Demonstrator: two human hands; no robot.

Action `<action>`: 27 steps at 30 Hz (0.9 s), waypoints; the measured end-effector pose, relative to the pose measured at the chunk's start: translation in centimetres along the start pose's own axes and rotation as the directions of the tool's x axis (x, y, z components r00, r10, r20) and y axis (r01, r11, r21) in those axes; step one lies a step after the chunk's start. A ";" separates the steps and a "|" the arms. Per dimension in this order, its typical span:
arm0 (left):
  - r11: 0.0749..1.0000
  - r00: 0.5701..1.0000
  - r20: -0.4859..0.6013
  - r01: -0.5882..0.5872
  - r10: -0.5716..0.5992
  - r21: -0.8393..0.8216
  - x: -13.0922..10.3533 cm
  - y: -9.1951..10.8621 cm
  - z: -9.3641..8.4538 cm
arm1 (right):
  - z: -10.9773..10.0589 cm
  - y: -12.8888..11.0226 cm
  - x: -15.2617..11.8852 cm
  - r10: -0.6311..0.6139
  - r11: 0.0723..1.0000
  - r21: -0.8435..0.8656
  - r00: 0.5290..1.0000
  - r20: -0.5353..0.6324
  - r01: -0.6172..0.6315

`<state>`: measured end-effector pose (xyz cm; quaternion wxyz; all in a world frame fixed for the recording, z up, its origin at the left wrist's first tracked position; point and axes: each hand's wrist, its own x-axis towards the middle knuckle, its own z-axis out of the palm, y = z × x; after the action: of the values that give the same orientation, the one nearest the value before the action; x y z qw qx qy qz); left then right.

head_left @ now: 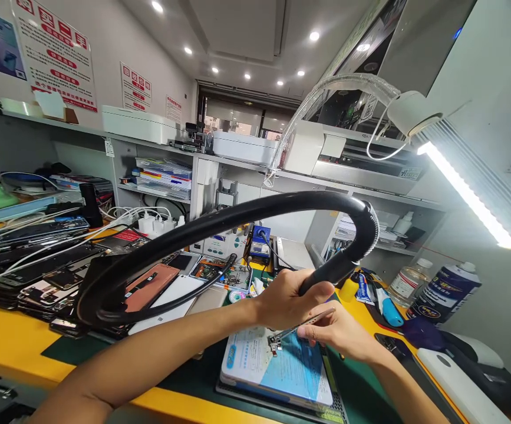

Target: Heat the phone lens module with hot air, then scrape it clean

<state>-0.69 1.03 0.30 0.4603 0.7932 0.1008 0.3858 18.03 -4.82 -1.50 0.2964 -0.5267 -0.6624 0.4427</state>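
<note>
My left hand [288, 297] is wrapped round the black handle of a hot air gun [332, 268], whose thick hose loops out to the left. Its nozzle is hidden behind the hand. In my right hand [332, 330] is a pair of metal tweezers [297, 328], pinched between thumb and fingers and angled down to the left. At the tweezer tips is a small metal part [274, 346], which rests on or just above a blue and white flat box [277, 368]. Whether the tips grip the part I cannot tell.
Stacked phones [61, 277] and loose white cables [78, 235] crowd the left. Behind the hands stand a hot air station [222, 244] and an opened device [220, 271]. A clear bottle [409, 280], a spray can [445, 291] and a lit lamp [471, 194] are at right.
</note>
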 end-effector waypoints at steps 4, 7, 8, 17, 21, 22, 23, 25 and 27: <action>0.999 0.999 -0.002 0.034 -0.034 -0.012 0.3 -0.3 -0.6 | -0.1 0.4 0.1 0.014 1.000 0.025 1.000 -0.009 -0.014; 0.999 0.999 -0.003 0.035 -0.035 -0.033 0.3 0.0 -0.7 | -0.1 0.5 0.0 0.015 0.999 0.034 1.000 -0.009 -0.015; 0.999 0.999 -0.001 0.032 -0.032 -0.039 0.3 0.1 -0.7 | -0.1 0.4 0.0 0.013 0.999 0.036 1.000 -0.006 -0.013; 0.994 0.998 0.036 -0.049 0.052 -0.101 -0.7 1.5 0.7 | 0.0 0.0 -0.2 -0.017 0.999 0.032 1.000 0.000 0.017; 0.994 0.999 -0.012 -0.041 0.040 -0.105 -0.6 0.8 0.9 | 0.0 0.0 -0.2 -0.023 0.999 0.037 1.000 0.007 0.023; 0.994 0.999 -0.027 -0.033 0.031 -0.104 -0.5 0.5 0.9 | 0.0 0.0 -0.1 -0.022 0.999 0.041 1.000 0.010 0.021; 0.994 0.999 -0.042 -0.024 0.020 -0.104 -0.4 0.2 0.9 | 0.0 0.1 -0.1 -0.019 0.999 0.047 1.000 0.011 0.018; 0.994 0.998 -0.067 -0.006 -0.002 -0.106 -0.1 -0.4 0.6 | 0.0 0.1 0.0 -0.010 0.998 0.058 1.000 0.007 0.009; 0.994 0.996 -0.083 0.010 -0.019 -0.113 0.2 -0.8 0.2 | -0.1 0.2 0.1 0.001 0.998 0.065 1.000 0.001 -0.001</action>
<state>-0.24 1.49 -0.30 0.5025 0.7483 0.1039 0.4204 18.15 -4.73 -1.66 0.3129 -0.5169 -0.6473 0.4646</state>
